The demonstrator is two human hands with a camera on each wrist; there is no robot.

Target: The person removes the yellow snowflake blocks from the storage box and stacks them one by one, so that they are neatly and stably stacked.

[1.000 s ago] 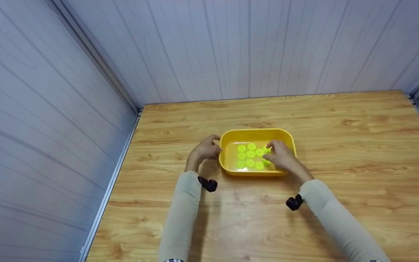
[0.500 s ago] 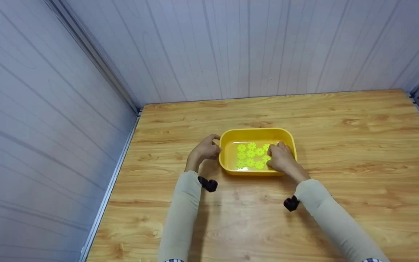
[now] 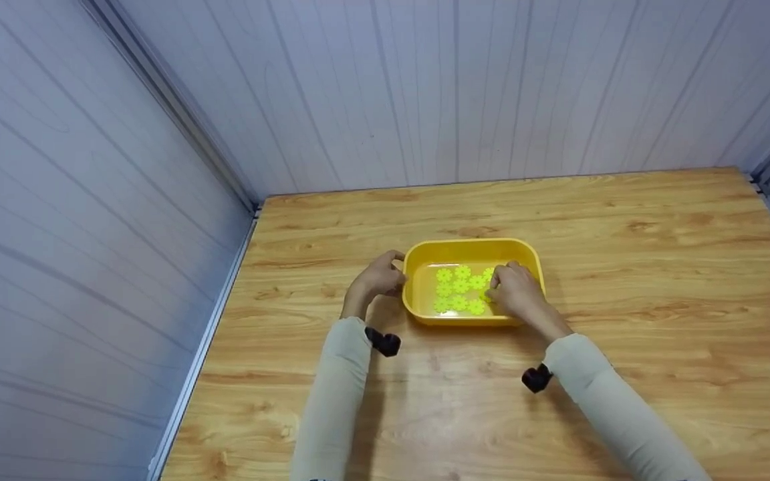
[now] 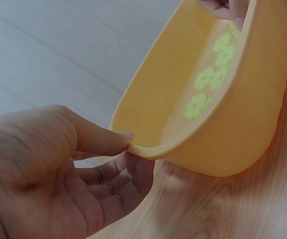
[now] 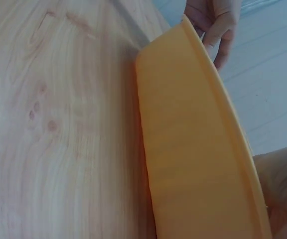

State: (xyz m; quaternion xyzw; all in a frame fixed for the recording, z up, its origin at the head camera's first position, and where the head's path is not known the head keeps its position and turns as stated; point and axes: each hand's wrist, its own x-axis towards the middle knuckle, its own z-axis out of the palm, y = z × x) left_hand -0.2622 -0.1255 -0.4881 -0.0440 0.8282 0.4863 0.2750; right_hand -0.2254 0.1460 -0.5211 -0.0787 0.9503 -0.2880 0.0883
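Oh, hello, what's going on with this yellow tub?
A person's left hand pinches the rim of the yellow tub, which sits on a wooden table. The right hand reaches inside, fingertips down by the bright yellow flower shapes spread over the tub's floor. Whether those fingers grip one is hard to tell.

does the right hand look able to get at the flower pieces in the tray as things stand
Yes, most likely: the right hand is inside the tray, right by the flower pieces, and the open top leaves its way free.
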